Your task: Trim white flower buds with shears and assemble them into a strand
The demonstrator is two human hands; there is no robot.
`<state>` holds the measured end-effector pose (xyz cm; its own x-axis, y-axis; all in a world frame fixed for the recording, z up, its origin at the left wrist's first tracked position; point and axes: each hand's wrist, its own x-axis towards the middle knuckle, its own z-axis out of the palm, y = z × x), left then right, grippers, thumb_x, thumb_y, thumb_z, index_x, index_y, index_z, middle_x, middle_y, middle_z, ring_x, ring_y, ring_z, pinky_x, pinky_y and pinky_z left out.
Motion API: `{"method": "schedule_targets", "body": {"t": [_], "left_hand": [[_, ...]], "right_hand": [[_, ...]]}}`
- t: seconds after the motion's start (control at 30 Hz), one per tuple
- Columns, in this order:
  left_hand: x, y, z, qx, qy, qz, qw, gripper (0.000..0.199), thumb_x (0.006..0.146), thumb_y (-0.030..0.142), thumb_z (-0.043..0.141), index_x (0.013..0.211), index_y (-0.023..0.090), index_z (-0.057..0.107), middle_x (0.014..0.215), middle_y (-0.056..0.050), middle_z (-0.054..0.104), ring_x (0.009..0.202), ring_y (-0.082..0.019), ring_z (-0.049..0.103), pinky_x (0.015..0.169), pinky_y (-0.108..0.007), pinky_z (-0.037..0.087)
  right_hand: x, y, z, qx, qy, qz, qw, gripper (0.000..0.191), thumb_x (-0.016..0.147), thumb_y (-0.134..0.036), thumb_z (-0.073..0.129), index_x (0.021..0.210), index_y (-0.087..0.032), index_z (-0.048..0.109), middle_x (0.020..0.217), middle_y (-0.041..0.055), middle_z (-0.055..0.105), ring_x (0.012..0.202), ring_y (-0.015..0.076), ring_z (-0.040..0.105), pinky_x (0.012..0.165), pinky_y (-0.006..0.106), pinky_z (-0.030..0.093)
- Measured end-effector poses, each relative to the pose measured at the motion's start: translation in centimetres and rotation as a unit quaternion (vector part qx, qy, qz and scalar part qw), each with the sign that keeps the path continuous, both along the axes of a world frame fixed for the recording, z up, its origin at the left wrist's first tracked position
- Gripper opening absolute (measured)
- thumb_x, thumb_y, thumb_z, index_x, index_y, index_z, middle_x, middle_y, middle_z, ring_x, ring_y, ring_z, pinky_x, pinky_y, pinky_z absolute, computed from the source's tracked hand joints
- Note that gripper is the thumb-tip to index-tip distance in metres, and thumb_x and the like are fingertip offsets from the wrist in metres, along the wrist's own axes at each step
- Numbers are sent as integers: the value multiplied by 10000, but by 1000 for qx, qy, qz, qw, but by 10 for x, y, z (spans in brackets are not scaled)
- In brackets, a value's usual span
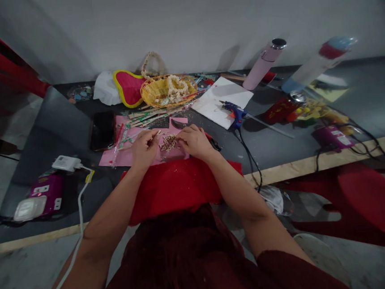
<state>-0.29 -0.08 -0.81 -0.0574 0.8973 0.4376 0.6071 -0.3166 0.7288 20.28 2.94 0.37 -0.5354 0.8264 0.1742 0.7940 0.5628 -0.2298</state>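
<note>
A pile of small pale stick-like pieces (pixel 168 143) lies on a pink sheet (pixel 108 158) in front of me. Left of the pile, my left hand (pixel 145 148) is closed in a pinch, with the tip of a small pale piece (pixel 158 132) showing at its fingertips. My right hand (pixel 196 140) reaches over the pile's right side, fingers bent together at its edge; whatever they hold is too small to make out. Just beyond the right hand rests a dark curved blade (pixel 178 124). Red cloth (pixel 174 184) covers the table edge beneath my wrists.
Behind the pile stand a yellow woven basket (pixel 156 91) and several thin sticks (pixel 152 115). At left lie a phone (pixel 103 130) and a white charger (pixel 66 163). To the right are a blue glue gun (pixel 236 113), white board (pixel 220 98), pink flask (pixel 263 66) and red can (pixel 282 108).
</note>
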Motion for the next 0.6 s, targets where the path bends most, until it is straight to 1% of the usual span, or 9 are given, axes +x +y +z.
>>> {"method": "schedule_targets", "body": {"t": [0.1,0.17,0.27,0.37,0.5,0.6], "left_hand": [[0,1,-2,5,7,-8,1000,245,872,316,541,997,177,699,843,-38,651,723,-130,547,672,-244,428],[1,1,-3,7,7,-12,1000,250,875,318,538,1004,176,697,870,-45,662,750,-136,562,684,-249,437],[2,0,-2,6,9,-12,1000,249,880,317,531,1004,176,695,885,-53,669,786,-146,578,710,-261,448],[3,-1,-1,-1,19,-10,1000,248,880,312,530,1008,175,692,881,-55,668,781,-147,580,714,-267,452],[3,-1,-1,3,26,-14,1000,244,882,319,528,1001,178,689,880,-51,674,792,-150,584,725,-268,454],[3,0,-2,11,23,-14,1000,256,891,316,511,1009,173,687,902,-57,676,815,-152,590,739,-267,456]], "right_hand": [[-2,-1,0,-5,-6,6,1000,217,899,-255,478,1009,-255,664,1060,43,662,1036,239,486,870,406,343],[-5,-2,0,-8,-14,7,1000,226,903,-256,470,1015,-256,666,1050,45,665,1026,238,491,868,404,340],[-8,-3,0,-9,-23,2,1000,233,895,-248,470,1027,-258,662,1051,42,667,1027,243,497,871,408,337],[-11,-4,1,-10,-27,-7,1000,241,888,-238,468,1040,-251,654,1057,52,665,1030,250,502,874,410,339],[-12,-4,2,-10,-32,-2,999,274,883,-213,457,1076,-267,643,1086,57,651,1047,253,499,877,419,348],[-13,-5,2,-15,-41,2,999,272,891,-211,447,1066,-268,647,1092,61,641,1054,259,493,875,436,363]]}}
